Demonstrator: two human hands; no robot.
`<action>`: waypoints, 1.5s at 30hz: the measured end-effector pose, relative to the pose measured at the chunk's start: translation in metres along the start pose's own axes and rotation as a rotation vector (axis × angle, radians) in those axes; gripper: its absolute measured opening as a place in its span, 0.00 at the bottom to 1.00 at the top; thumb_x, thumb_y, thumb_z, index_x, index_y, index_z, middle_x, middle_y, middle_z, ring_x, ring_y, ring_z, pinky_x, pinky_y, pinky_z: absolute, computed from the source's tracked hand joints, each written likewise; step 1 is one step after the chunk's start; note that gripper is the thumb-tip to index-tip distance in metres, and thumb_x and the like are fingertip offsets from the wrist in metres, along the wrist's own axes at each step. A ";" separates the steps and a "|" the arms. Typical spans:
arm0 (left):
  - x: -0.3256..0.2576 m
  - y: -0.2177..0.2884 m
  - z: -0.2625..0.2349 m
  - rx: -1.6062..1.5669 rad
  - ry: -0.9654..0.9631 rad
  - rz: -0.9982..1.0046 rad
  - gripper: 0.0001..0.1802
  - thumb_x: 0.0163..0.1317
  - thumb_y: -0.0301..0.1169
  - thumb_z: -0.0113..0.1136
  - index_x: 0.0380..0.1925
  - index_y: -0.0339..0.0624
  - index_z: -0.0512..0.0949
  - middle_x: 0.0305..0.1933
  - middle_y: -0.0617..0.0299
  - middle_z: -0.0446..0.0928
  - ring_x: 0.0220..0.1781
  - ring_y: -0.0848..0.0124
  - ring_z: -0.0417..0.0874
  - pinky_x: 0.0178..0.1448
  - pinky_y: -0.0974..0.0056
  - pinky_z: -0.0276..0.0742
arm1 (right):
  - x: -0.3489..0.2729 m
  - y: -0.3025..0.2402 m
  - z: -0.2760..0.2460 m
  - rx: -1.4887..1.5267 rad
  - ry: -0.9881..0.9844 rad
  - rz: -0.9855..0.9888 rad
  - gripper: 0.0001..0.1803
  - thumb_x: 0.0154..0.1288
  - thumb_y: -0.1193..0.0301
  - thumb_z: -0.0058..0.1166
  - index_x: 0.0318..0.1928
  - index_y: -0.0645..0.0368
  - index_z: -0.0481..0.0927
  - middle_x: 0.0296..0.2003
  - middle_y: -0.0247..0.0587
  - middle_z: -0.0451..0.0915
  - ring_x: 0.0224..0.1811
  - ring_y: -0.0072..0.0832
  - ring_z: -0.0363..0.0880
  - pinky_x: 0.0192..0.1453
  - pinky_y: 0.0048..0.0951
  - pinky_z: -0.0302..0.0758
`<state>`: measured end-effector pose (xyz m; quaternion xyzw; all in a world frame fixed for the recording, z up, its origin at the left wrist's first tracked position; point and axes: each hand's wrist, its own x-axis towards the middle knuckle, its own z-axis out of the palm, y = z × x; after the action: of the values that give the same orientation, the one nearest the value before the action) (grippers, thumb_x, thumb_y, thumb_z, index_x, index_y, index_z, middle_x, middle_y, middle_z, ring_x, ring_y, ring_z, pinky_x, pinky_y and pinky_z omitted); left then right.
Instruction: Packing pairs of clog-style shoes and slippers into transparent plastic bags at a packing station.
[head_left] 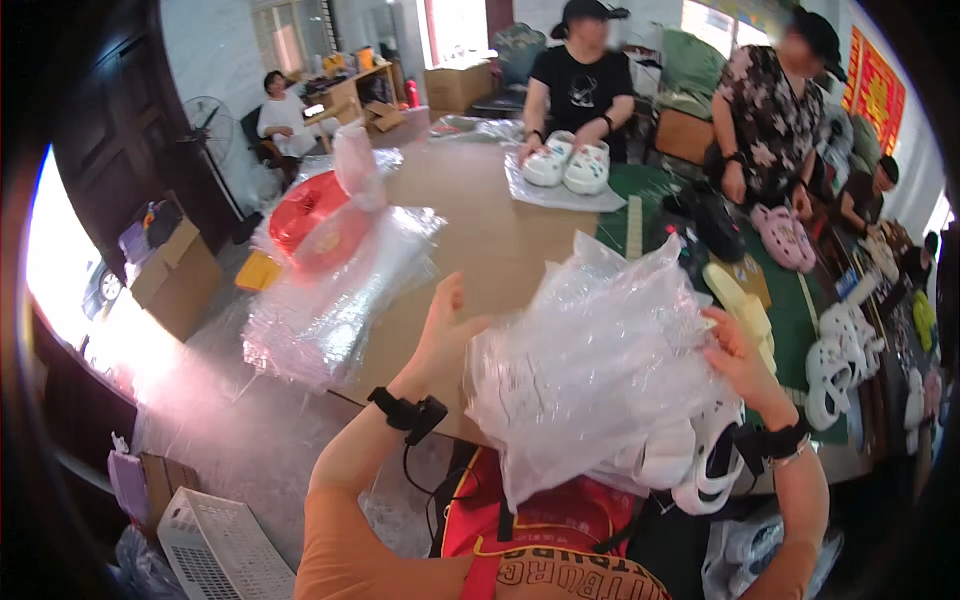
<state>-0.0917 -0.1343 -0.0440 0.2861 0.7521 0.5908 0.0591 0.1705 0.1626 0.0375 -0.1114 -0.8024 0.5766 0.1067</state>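
A stack of clear plastic bags [590, 350] lies spread in front of me, over the table's near edge. My right hand [740, 360] grips its right edge with curled fingers. Beside the left edge is my left hand [445, 325], fingers apart and holding nothing; its fingertips come close to the plastic, and I cannot tell if they touch. White clogs [710, 465] show partly from under the bags, near my right wrist. A pale yellow shoe [740, 305] lies just beyond my right hand.
More clear bags [340, 300] and a red tape roll [305, 215] sit at the left. Across the table, a person holds white clogs [565, 165] on a bag. Another person stands by a pink clog [783, 238]. A white basket [225, 545] stands on the floor.
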 end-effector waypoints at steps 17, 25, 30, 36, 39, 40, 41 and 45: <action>0.059 0.072 0.008 -0.207 -0.269 0.026 0.15 0.61 0.37 0.52 0.37 0.36 0.78 0.28 0.65 0.76 0.28 0.78 0.74 0.32 0.71 0.70 | 0.020 -0.020 0.012 -0.197 -0.237 0.171 0.18 0.55 0.71 0.55 0.48 0.60 0.73 0.29 0.33 0.75 0.30 0.17 0.72 0.35 0.18 0.69; 0.073 0.042 -0.001 -0.521 -0.112 -0.116 0.12 0.62 0.33 0.52 0.42 0.38 0.75 0.36 0.67 0.75 0.34 0.81 0.74 0.36 0.73 0.70 | 0.028 -0.002 -0.019 -0.176 -0.040 0.190 0.14 0.57 0.71 0.50 0.44 0.62 0.73 0.32 0.34 0.75 0.31 0.19 0.73 0.37 0.21 0.71; 0.059 0.049 0.028 -0.611 -0.208 -0.111 0.11 0.62 0.33 0.53 0.41 0.38 0.75 0.34 0.70 0.74 0.33 0.82 0.72 0.35 0.74 0.69 | 0.045 -0.015 0.028 0.003 -0.081 0.213 0.24 0.61 0.63 0.50 0.55 0.60 0.66 0.41 0.39 0.73 0.36 0.21 0.74 0.37 0.22 0.72; 0.065 0.051 0.013 -0.291 -0.153 -0.091 0.10 0.60 0.33 0.54 0.35 0.37 0.76 0.29 0.70 0.74 0.30 0.83 0.71 0.33 0.75 0.67 | 0.061 0.004 0.012 -0.104 -0.284 0.212 0.11 0.59 0.67 0.52 0.37 0.62 0.75 0.27 0.32 0.75 0.27 0.18 0.73 0.33 0.19 0.71; 0.091 0.031 0.004 -0.205 -0.073 -0.057 0.11 0.58 0.35 0.56 0.34 0.37 0.76 0.26 0.69 0.74 0.29 0.81 0.72 0.33 0.73 0.67 | 0.071 0.015 -0.020 -0.117 -0.219 0.178 0.08 0.57 0.71 0.53 0.33 0.63 0.75 0.26 0.30 0.73 0.25 0.16 0.71 0.32 0.17 0.69; 0.101 0.020 0.007 -0.203 -0.065 -0.060 0.11 0.58 0.35 0.56 0.34 0.37 0.76 0.26 0.69 0.74 0.29 0.81 0.72 0.33 0.73 0.67 | 0.078 0.015 -0.024 -0.193 -0.163 0.141 0.07 0.58 0.71 0.53 0.33 0.62 0.75 0.26 0.30 0.73 0.25 0.16 0.70 0.32 0.18 0.69; 0.112 0.005 0.011 -0.029 0.015 0.060 0.12 0.57 0.36 0.57 0.33 0.38 0.76 0.24 0.67 0.74 0.28 0.78 0.72 0.32 0.72 0.67 | 0.085 0.014 -0.027 -0.268 -0.108 0.101 0.07 0.58 0.71 0.52 0.34 0.62 0.75 0.26 0.30 0.73 0.25 0.16 0.70 0.32 0.18 0.69; 0.138 -0.004 0.045 0.418 0.114 0.185 0.16 0.56 0.39 0.55 0.41 0.43 0.74 0.31 0.60 0.76 0.33 0.64 0.75 0.39 0.62 0.69 | 0.110 0.038 -0.041 -0.399 0.024 0.058 0.08 0.58 0.71 0.52 0.34 0.62 0.75 0.25 0.30 0.74 0.26 0.15 0.70 0.32 0.18 0.68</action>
<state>-0.1881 -0.0275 -0.0263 0.3261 0.8308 0.4402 -0.0986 0.0800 0.2447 0.0190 -0.1603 -0.8959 0.4074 0.0753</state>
